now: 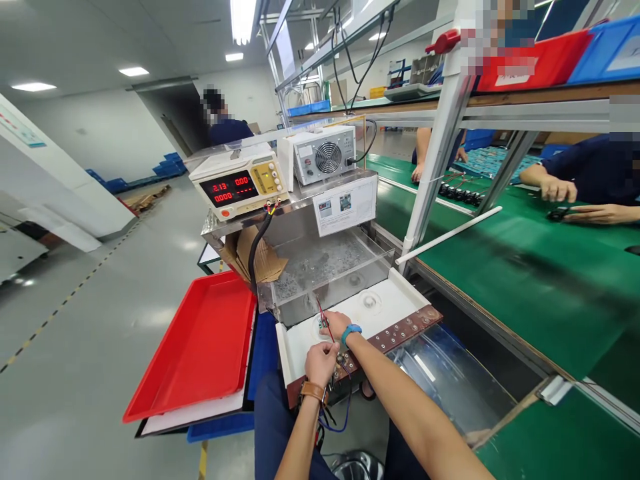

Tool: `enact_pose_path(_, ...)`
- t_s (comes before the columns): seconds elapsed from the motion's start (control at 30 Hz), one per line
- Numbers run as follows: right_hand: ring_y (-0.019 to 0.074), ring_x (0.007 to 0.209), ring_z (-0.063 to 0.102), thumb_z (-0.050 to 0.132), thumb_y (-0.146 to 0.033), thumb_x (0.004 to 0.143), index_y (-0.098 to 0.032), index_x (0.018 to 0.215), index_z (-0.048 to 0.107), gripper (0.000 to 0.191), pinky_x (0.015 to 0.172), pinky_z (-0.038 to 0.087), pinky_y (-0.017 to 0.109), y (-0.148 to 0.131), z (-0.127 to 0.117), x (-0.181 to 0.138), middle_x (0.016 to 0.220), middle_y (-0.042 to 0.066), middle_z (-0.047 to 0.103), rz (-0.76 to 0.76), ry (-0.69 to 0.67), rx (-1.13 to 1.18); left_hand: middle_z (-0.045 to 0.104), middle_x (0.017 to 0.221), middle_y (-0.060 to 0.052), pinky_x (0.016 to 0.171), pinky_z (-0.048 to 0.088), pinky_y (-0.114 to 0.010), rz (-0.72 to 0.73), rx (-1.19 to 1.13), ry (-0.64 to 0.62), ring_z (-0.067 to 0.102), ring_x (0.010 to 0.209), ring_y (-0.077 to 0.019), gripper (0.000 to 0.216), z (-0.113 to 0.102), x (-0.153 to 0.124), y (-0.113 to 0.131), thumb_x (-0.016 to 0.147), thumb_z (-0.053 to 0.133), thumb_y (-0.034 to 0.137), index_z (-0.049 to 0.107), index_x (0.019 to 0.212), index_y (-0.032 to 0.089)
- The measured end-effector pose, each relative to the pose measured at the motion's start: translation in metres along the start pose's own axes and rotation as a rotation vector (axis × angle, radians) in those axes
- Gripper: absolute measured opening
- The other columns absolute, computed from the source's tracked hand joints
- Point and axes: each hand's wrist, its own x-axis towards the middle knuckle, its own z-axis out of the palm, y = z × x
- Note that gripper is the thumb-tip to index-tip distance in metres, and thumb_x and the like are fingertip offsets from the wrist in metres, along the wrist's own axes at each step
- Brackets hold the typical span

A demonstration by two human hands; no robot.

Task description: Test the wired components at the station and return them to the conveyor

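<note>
My right hand [338, 325], with a blue band at the wrist, pinches a small green part [323, 323] that looks like a circuit board, over the white tray [395, 293]. A thin red wire [321, 307] sticks up from it. Closer to me, my left hand [320, 363], with a brown strap at the wrist, has thumb and forefinger closed on the red wire's lower end. Beside its fingertips runs the tray's brown front strip [395, 335], dotted with metal studs. A dark blue wire [345, 417] hangs below the strip. The fingers partly hide the green part.
A power supply [235, 180] with red digits and a grey fan unit [325, 155] stand on a metal shelf behind the tray. Left is a red tray [200, 347]. Right, past a white post [435, 140], co-workers' hands [557, 188] work at a green conveyor belt [540, 280].
</note>
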Motion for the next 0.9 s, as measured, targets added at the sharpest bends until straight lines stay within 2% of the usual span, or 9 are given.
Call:
enact_pose_path(0.2, 0.0226, 0.089, 0.064, 0.068, -0.038, 0.072, -0.022, 0.103, 0.061, 0.035, 0.067, 0.036, 0.027, -0.004, -0.002, -0.006, 0.098, 0.007, 0.070, -0.010, 0.020, 0.017, 0.067, 0.061, -0.002, 0.057, 0.032, -0.024, -0.041, 0.021, 0.031, 0.059, 0.061, -0.0160, 0.030, -0.002, -0.004, 0.005, 0.080, 0.053, 0.040, 0.068, 0.064, 0.020)
enact_pose_path(0.5, 0.0237, 0.087, 0.065, 0.068, -0.033, 0.069, -0.023, 0.099, 0.062, 0.033, 0.066, 0.037, 0.027, -0.009, 0.001, -0.009, 0.093, 0.006, 0.070, -0.015, 0.061, 0.044, 0.067, 0.058, -0.003, 0.055, 0.028, -0.027, -0.009, 0.015, 0.097, 0.057, 0.058, -0.0185, 0.030, -0.003, -0.008, 0.005, 0.078, 0.055, 0.035, 0.064, 0.054, 0.020)
enact_pose_path(0.7, 0.0259, 0.085, 0.065, 0.070, -0.034, 0.068, -0.022, 0.093, 0.063, 0.029, 0.066, 0.038, 0.029, -0.014, -0.006, -0.011, 0.090, 0.007, 0.070, -0.052, 0.079, 0.005, 0.069, 0.063, -0.005, 0.058, 0.032, -0.028, 0.003, 0.019, 0.096, 0.061, 0.064, -0.0211, 0.030, -0.001, -0.007, 0.003, 0.079, 0.052, 0.038, 0.064, 0.059, 0.020)
enact_pose_path(0.8, 0.0257, 0.083, 0.064, 0.068, -0.038, 0.069, -0.022, 0.088, 0.064, 0.025, 0.066, 0.039, 0.029, -0.020, -0.011, -0.013, 0.086, 0.006, 0.070, -0.041, 0.172, 0.026, 0.070, 0.067, -0.005, 0.062, 0.038, -0.029, 0.050, -0.057, 0.102, 0.063, 0.068, -0.0224, 0.034, -0.001, -0.006, 0.001, 0.082, 0.045, 0.046, 0.063, 0.065, 0.022)
enact_pose_path(0.9, 0.0206, 0.075, 0.063, 0.064, -0.044, 0.074, -0.021, 0.090, 0.062, 0.028, 0.064, 0.040, 0.026, -0.008, -0.028, -0.016, 0.077, 0.003, 0.068, 0.066, 0.402, 0.239, 0.070, 0.069, -0.005, 0.070, 0.045, -0.032, 0.096, -0.261, 0.125, 0.066, 0.074, -0.0247, 0.043, 0.000, -0.002, -0.004, 0.079, 0.042, 0.060, 0.061, 0.073, 0.022)
